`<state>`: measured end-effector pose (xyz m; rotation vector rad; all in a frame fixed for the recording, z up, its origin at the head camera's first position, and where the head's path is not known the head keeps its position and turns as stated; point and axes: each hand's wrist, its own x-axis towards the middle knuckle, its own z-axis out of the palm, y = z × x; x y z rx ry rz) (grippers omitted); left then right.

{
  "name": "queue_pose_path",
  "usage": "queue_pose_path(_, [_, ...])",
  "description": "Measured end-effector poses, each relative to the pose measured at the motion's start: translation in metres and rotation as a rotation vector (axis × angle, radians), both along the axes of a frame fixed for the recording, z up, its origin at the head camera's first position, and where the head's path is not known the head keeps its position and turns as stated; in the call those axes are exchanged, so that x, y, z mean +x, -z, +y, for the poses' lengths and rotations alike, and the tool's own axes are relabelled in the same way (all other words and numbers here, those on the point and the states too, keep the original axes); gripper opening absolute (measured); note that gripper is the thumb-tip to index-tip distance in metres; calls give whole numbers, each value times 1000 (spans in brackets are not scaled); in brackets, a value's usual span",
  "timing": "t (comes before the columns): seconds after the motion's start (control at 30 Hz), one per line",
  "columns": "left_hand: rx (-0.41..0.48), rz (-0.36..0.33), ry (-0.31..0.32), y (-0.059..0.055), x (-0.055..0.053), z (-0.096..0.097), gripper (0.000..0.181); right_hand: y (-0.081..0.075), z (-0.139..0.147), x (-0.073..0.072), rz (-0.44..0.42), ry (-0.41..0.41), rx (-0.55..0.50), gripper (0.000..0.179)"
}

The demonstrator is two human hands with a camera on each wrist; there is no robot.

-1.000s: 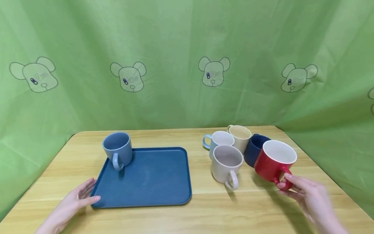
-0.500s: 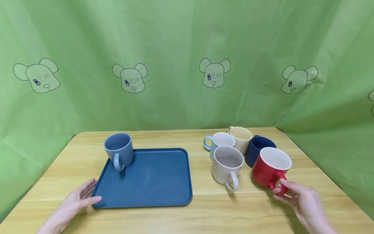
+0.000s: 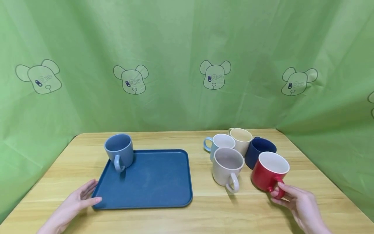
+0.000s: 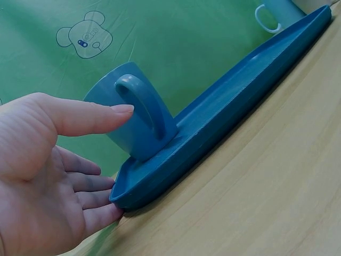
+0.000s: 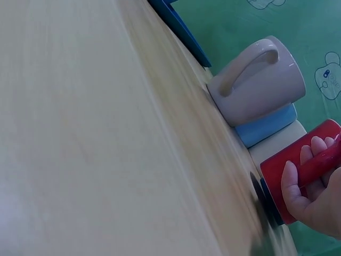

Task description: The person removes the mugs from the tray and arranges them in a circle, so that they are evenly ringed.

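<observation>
My right hand point(image 3: 301, 201) grips the handle of a red mug point(image 3: 264, 175) with a white inside. The mug stands close over the table at the right, near a dark blue mug point(image 3: 257, 151) and a light grey mug point(image 3: 225, 172). At the left, my left hand point(image 3: 71, 204) lies along the near left corner of a dark blue tray point(image 3: 152, 182). Its fingertips point(image 4: 109, 213) are at the tray's edge, while the thumb is raised over the corner. A greyish blue mug point(image 3: 121, 151) sits upright in the tray's far left corner, handle toward me.
Behind the grey mug stand a light blue mug point(image 3: 214, 148) and a cream mug point(image 3: 241, 139), packed close together. A wooden table point(image 3: 216, 214) carries everything. A green curtain point(image 3: 175, 107) with printed bear heads hangs behind and at the sides.
My right hand has brought the red mug down and slightly left, toward the table beside the dark blue mug. My left hand has stayed at the tray's corner.
</observation>
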<state>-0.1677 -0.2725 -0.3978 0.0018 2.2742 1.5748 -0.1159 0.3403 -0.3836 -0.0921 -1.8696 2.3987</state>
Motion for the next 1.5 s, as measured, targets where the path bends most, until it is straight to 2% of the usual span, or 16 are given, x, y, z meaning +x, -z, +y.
queue_pose_path(0.23, [-12, 8, -4, 0, -1, -1, 88, 7, 3, -1, 29, 0, -16, 30])
queue_pose_path(0.43, [-23, 17, -2, 1, -1, -1, 87, 7, 6, -1, -73, 21, 42, 31])
queue_pose_path(0.67, [-17, 11, 3, 0, -1, -1, 87, 5, 10, -3, -57, -93, 76, 33])
queue_pose_path(0.8, [-7, 10, 6, 0, 0, -1, 88, 1, 12, -6, -101, -89, 227, 31])
queue_pose_path(0.9, [-7, 16, 10, -1, 0, 0, 88, -2, 15, -7, -146, -70, 393, 35])
queue_pose_path(1.0, [-13, 22, 12, 0, 1, 1, 88, -9, 17, -6, -233, -18, 657, 46])
queue_pose_path(1.07, [-16, 25, 8, 0, 1, 0, 88, -16, 16, -5, -255, 21, 838, 52])
queue_pose_path(1.13, [-15, 26, 5, 0, 1, 0, 88, -23, 16, -3, -240, 80, 977, 52])
queue_pose_path(1.2, [-12, 27, 5, 0, 1, 1, 88, -28, 16, 0, -186, 137, 1048, 48])
queue_pose_path(1.33, [-9, 35, 8, 0, 1, 1, 88, -39, 11, 1, -61, 221, 1009, 40])
queue_pose_path(1.5, [-15, 38, 6, -1, 1, 1, 89, -60, -4, -10, 60, 218, 902, 30])
